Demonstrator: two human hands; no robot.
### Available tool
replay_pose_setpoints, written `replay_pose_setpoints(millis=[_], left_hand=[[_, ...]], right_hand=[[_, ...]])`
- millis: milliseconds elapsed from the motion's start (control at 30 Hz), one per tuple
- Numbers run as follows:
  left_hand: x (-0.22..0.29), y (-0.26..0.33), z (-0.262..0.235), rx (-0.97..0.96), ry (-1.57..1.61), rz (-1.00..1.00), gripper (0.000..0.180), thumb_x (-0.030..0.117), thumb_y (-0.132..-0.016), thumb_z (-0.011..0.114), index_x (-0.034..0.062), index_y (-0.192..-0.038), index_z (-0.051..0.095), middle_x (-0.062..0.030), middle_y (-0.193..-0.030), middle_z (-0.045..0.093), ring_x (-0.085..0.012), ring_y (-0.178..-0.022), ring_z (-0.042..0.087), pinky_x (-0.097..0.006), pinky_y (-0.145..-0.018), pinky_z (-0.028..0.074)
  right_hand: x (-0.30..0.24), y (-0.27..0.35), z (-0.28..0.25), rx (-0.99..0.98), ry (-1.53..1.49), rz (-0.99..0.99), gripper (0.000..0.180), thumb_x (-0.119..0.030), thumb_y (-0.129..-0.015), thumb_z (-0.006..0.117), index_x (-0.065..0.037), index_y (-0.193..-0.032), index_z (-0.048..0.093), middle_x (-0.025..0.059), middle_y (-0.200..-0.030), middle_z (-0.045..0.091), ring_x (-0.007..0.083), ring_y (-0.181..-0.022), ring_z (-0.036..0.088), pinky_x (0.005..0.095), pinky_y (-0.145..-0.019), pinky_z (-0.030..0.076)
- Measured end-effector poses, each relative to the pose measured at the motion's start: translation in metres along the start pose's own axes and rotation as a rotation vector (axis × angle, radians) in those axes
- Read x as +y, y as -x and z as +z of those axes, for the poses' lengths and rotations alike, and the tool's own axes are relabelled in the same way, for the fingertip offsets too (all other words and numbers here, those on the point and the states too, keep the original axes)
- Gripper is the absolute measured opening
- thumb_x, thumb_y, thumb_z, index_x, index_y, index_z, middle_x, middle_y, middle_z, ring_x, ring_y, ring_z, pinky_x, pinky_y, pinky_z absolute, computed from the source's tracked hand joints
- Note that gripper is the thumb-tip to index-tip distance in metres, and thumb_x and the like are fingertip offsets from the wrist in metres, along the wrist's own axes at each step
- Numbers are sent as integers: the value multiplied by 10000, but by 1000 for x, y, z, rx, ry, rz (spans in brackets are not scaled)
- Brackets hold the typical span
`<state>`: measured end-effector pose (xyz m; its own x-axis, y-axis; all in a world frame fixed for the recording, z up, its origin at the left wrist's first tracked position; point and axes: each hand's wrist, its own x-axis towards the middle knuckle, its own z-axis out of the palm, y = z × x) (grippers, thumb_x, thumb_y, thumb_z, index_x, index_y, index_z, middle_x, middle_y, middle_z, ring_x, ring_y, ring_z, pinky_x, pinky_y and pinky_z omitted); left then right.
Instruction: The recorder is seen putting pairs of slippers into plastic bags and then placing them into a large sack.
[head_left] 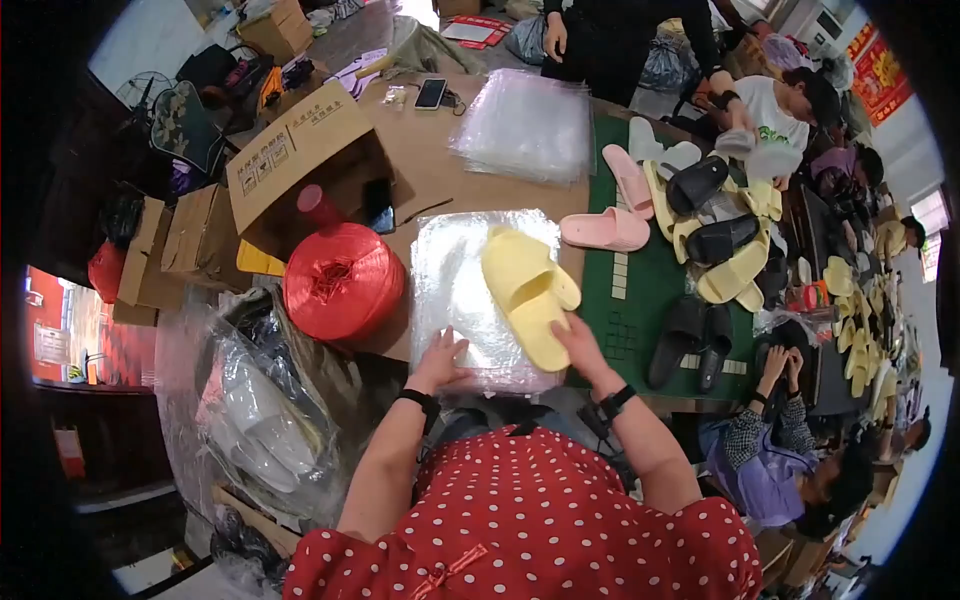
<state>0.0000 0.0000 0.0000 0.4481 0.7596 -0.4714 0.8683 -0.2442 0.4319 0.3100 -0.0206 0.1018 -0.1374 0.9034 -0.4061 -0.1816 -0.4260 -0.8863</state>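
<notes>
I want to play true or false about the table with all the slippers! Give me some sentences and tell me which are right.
1. A pair of yellow slippers lies on the stack of clear plastic bags. True.
2. The right hand touches the yellow slippers. True.
3. The big spool of twine is blue. False: it is red.
4. The left hand holds a phone. False: it rests on the plastic bags; a phone lies far off on the cardboard.
5. Pink slippers lie beyond the yellow pair, by the green mat. True.
</notes>
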Motion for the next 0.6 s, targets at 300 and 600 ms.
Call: replay_pose_setpoints(millis=[300, 600], left_hand=[[-10, 8, -4, 21, -17, 61, 890, 503, -671, 766, 188, -1423, 409, -258, -1520, 182, -478, -1386, 175, -475, -1115, 265], [-22, -3, 14, 110, -104, 144, 876, 501, -655, 751, 174, -1404, 434, -260, -1485, 265, -497, -1352, 231, -474, -1108, 283]], right_hand=[[70, -70, 74, 343, 1258, -404, 544, -282, -777, 719, 4, -1189, 508, 184, -1087, 541, 364, -1003, 512, 441, -868, 440], [59, -139, 73, 256, 1365, -396, 391, -315, -792, 681, 28, -967, 617, 167, -1031, 517, 337, -973, 488, 414, -832, 449]])
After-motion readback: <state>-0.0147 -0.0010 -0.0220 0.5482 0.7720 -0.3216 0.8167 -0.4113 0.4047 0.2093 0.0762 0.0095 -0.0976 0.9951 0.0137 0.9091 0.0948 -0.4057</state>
